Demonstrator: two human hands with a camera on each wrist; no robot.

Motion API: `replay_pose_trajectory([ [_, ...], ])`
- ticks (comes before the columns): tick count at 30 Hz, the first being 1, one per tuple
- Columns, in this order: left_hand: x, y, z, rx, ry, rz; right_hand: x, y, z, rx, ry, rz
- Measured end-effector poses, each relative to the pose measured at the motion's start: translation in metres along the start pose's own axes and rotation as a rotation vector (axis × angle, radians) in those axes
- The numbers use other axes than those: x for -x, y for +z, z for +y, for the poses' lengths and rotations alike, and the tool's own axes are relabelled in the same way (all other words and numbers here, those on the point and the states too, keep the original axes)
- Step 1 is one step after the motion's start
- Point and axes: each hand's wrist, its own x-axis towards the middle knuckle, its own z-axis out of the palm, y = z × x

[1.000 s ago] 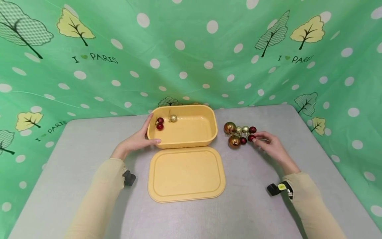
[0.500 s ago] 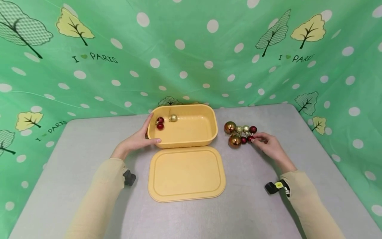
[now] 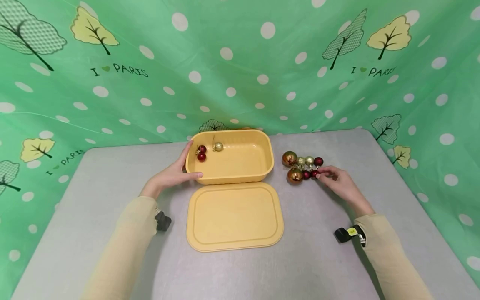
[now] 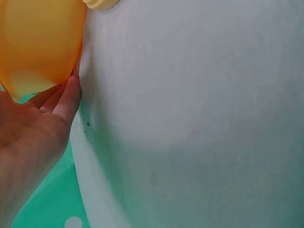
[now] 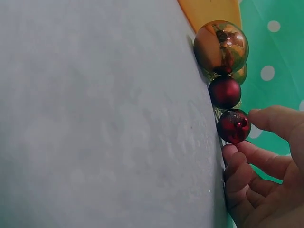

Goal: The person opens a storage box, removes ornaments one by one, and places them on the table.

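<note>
In the head view my left hand (image 3: pixel 170 177) holds the left end of a yellow plastic box (image 3: pixel 240 180), its thumb over the front rim and its fingers along the outer wall. Inside lie two small red baubles (image 3: pixel 201 156) and a small gold glitter bauble (image 3: pixel 218 146). To the right, my right hand (image 3: pixel 341 187) pinches a shiny small red bauble (image 5: pixel 233 126) between thumb and fingertips, low at the table. It sits at the end of a cluster with two large copper-gold baubles (image 3: pixel 295 176), small gold ones (image 3: pixel 309 160) and other dark red ones (image 3: pixel 318 161).
A flat yellow lid (image 3: pixel 235 217) lies in front of the box on the grey table (image 3: pixel 307 258). Green dotted cloth (image 3: pixel 240 66) hangs behind and at both sides. Each wrist carries a black camera (image 3: pixel 342 235).
My right hand has shifted slightly left, bringing the shiny red bauble in against the dark red one beside it. My left hand keeps its place on the box.
</note>
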Motion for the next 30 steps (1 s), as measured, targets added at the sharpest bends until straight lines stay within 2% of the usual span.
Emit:
replay_pose_trajectory([
  [8,-0.0008,-0.0001,0.0001,-0.014,0.007,0.005,0.0020,-0.0044,0.0004,-0.028,-0.014,-0.028],
  [12,-0.0012,0.0002,-0.0012,-0.004,0.015,0.004,0.0019,-0.0050,0.0016,-0.036,-0.061,-0.040],
  [17,-0.0020,0.0007,-0.0023,0.013,0.032,0.004,-0.0006,-0.0026,0.0016,0.010,-0.108,-0.041],
  [23,-0.0021,0.0007,-0.0025,0.023,0.048,0.003,-0.0011,0.0011,-0.0037,0.048,-0.077,-0.003],
  [30,-0.0028,0.0007,-0.0033,0.027,0.049,0.002,-0.0024,0.0031,-0.0023,0.038,-0.040,0.012],
])
